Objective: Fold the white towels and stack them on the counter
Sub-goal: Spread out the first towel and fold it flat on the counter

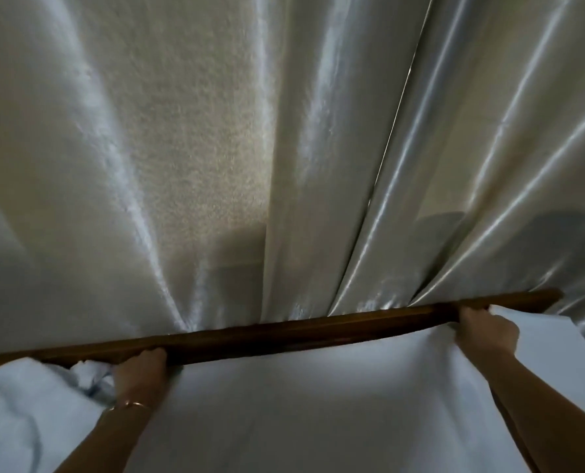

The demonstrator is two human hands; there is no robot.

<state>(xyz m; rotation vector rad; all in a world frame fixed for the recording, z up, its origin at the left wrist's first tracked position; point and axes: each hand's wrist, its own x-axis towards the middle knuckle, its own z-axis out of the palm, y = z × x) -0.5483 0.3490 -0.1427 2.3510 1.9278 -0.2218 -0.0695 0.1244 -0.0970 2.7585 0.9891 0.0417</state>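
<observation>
A large white towel [311, 404] lies spread flat over the counter, filling the lower middle of the view. My left hand [141, 372] grips its far left corner at the counter's back edge; a thin bracelet sits on that wrist. My right hand [485, 331] pinches the far right corner, lifting it slightly off the surface. A second white towel [28, 404] lies crumpled in a heap at the lower left, beside my left hand.
The counter's dark wooden back edge [284, 336] runs across the view, rising to the right. Behind it hang shiny pale curtains [455, 165] with a textured wall [202, 148] showing between them.
</observation>
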